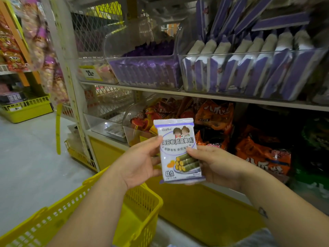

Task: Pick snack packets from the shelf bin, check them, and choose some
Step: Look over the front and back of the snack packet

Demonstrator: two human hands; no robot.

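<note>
A white and lilac snack packet (178, 148) with a picture of seaweed rolls stands upright in front of me, its printed face toward the camera. My left hand (140, 162) grips its left edge and my right hand (213, 164) grips its right edge. On the upper shelf, a clear bin (231, 56) holds several of the same lilac and white packets standing on edge. Another clear bin (142, 72) to its left holds purple packets.
A yellow shopping basket (138, 207) hangs below my left forearm. The lower shelf carries orange snack bags (263, 150) and a clear bin of red packets (142, 120). A wire-mesh shelf end and a pale floor (26, 157) lie to the left.
</note>
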